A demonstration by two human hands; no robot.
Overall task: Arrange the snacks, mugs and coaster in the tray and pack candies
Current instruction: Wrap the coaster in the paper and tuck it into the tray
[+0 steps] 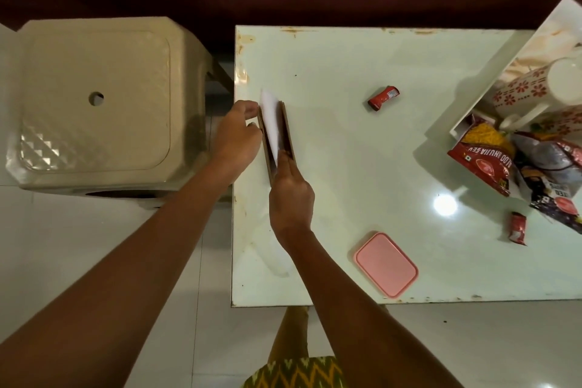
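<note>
Near the table's left edge, thin brown coaster pieces (287,132) stand on edge with a white sheet (271,123) between them. My left hand (241,132) pinches their far left end. My right hand (291,192) grips their near end, fingers laid along the brown edge. A white tray (516,63) sits at the far right, holding white mugs with red flowers (519,90). Red snack packets (482,157) lie partly over the tray's near end. Two red wrapped candies lie loose on the table, one in the middle (383,98) and one at the right (518,228). A pink lidded box (386,264) lies near the front edge.
The pale green glass table (346,183) has worn edges and a lamp glare at the right. A beige plastic stool (97,104) stands to its left on the white tiled floor (94,246). A dark red wall runs behind.
</note>
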